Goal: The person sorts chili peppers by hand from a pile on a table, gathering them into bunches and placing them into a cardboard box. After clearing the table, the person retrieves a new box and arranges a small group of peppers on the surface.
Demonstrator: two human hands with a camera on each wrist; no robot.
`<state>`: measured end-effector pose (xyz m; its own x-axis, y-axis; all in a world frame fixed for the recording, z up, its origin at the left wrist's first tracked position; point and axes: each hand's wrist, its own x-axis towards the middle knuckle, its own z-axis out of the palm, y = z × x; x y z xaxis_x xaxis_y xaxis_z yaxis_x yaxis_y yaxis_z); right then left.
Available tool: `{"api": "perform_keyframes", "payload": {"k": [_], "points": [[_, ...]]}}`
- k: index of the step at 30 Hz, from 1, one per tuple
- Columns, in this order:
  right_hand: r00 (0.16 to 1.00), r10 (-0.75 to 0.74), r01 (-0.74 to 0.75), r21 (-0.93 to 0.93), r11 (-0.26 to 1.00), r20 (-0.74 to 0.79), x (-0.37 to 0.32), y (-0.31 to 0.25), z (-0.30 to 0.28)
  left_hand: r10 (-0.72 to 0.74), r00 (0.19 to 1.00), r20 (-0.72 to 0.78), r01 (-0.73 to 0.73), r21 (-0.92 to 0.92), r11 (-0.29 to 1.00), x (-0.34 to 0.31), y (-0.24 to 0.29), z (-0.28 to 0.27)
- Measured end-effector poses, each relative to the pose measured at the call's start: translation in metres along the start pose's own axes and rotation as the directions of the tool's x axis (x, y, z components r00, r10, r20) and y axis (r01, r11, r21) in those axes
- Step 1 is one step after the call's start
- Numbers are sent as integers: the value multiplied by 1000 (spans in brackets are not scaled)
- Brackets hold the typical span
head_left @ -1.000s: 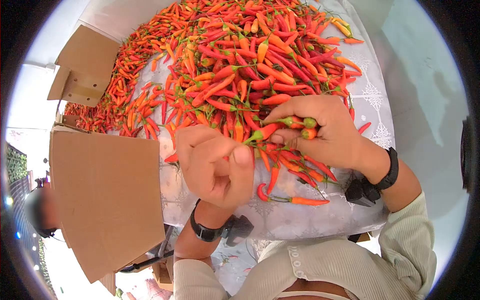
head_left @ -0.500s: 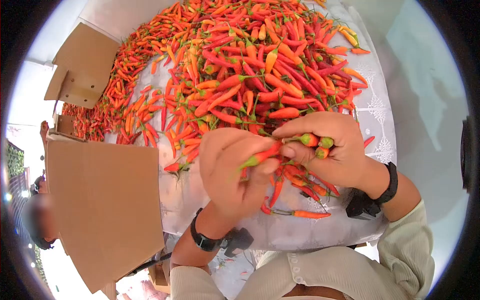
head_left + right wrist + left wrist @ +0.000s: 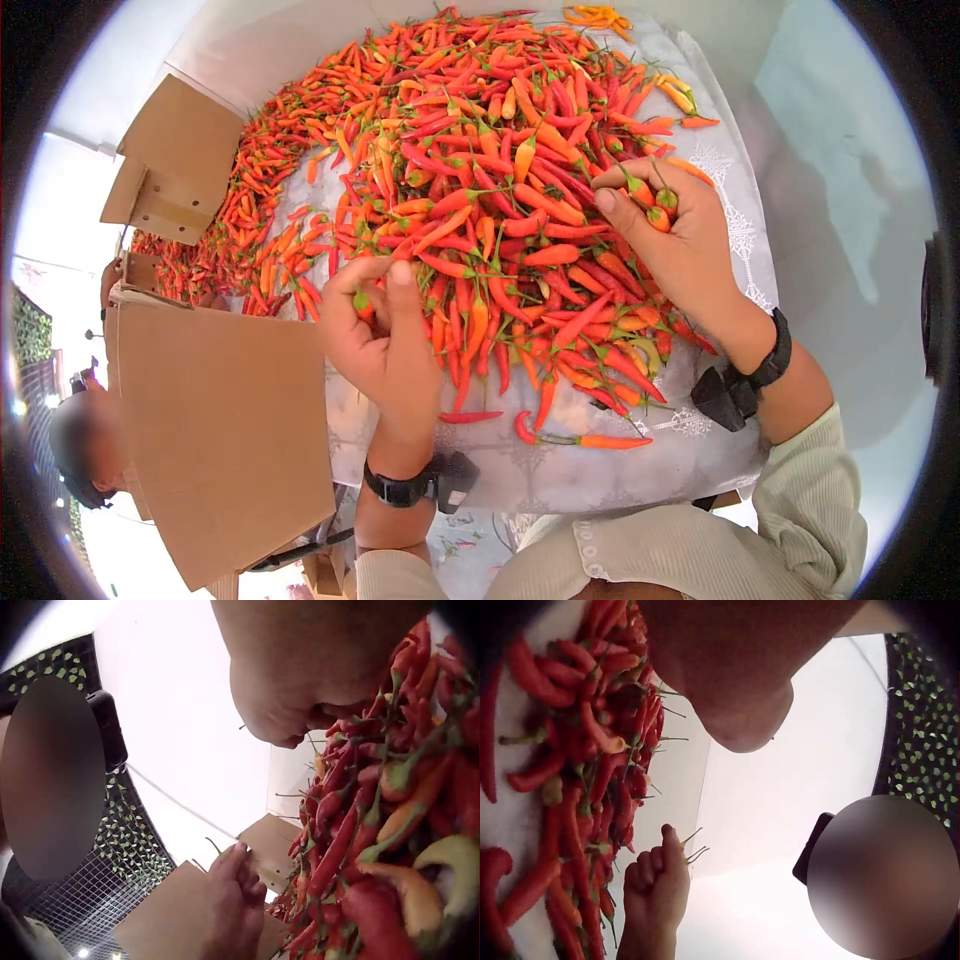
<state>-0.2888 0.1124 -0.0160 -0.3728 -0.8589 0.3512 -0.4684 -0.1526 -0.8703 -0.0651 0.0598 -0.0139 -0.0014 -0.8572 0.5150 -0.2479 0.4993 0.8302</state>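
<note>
A large heap of red and orange chili peppers (image 3: 500,220) with green stems covers the table. My left hand (image 3: 385,335) is over the heap's near left edge, fingers curled around a chili pepper (image 3: 364,303) whose green stem end shows in the palm. In the right wrist view, thin stems stick out from the left hand (image 3: 234,900). At the heap's right side, my right hand (image 3: 685,235) holds several chili peppers (image 3: 658,212) in its curled fingers, stem ends up. Stems also poke out of the right hand (image 3: 656,881) in the left wrist view.
A patterned whitish tablecloth (image 3: 500,470) shows along the near edge, with a few loose chilies (image 3: 612,442) on it. An opened cardboard box (image 3: 220,430) stands at the left. Beyond it is another person (image 3: 85,450). A pale wall (image 3: 850,250) rises on the right.
My hands, together with a chili pepper between them half a second ago, have parted. The left moved left with a chili pepper; the right moved up and away, still holding its chili peppers.
</note>
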Motion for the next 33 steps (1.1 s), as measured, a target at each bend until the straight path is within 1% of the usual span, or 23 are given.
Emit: {"api": "perform_keyframes", "payload": {"k": [3, 6, 10, 12, 13, 16, 18, 19, 21, 22, 23, 26, 29, 32, 33], "points": [[1000, -17, 17, -43, 999, 5, 2, 4, 1, -59, 998, 39, 56, 78, 995, 1, -9, 1], [1000, -16, 16, -23, 1000, 7, 0, 3, 3, -152, 976, 156, 116, 219, 969, 0, -11, 4], [1000, -21, 21, 26, 999, -12, -2, 7, 8, -100, 972, 214, 29, 310, 950, 1, -14, 5], [999, 52, -53, 13, 999, 12, -1, 2, 6, -58, 967, 247, -32, 345, 938, 1, -15, 0], [996, 91, -91, 6, 996, 26, 0, 0, 5, -52, 967, 249, -34, 327, 944, 0, -15, 2], [999, -18, 13, -91, 996, -48, 15, 9, 11, -13, 974, 227, -53, 280, 959, -1, -13, 8], [997, 24, -31, -94, 995, -69, 30, 8, 11, 36, 979, 200, -90, 266, 960, -1, -14, 7], [996, 46, -54, -95, 994, -76, 37, 8, 12, 27, 986, 166, -71, 264, 962, 0, -13, 7], [999, -19, 12, -206, 979, -34, 49, 11, 15, 1, 996, 93, -25, 257, 966, 3, -10, 5], [999, -52, 48, -260, 964, -7, 53, 10, 17, 13, 996, 85, -33, 246, 969, 4, -13, 4], [999, -22, 28, -280, 960, 26, 56, 8, 19, 24, 997, 75, -41, 235, 971, 5, -17, 2], [996, -89, 78, -401, 913, -9, 61, 10, 31, 26, 998, 48, -35, 203, 979, 7, -19, 0], [994, -60, 86, -326, 941, 90, 66, 4, 35, 20, 999, 44, -29, 188, 982, 9, -19, 0], [993, -111, 97, -297, 950, -28, 62, 1, 39, 8, 1000, 24, -12, 154, 988, 7, -21, -1], [993, -114, 97, -285, 954, -42, 56, -12, 35, 1, 1000, 15, -3, 138, 990, 7, -22, -1]]}}
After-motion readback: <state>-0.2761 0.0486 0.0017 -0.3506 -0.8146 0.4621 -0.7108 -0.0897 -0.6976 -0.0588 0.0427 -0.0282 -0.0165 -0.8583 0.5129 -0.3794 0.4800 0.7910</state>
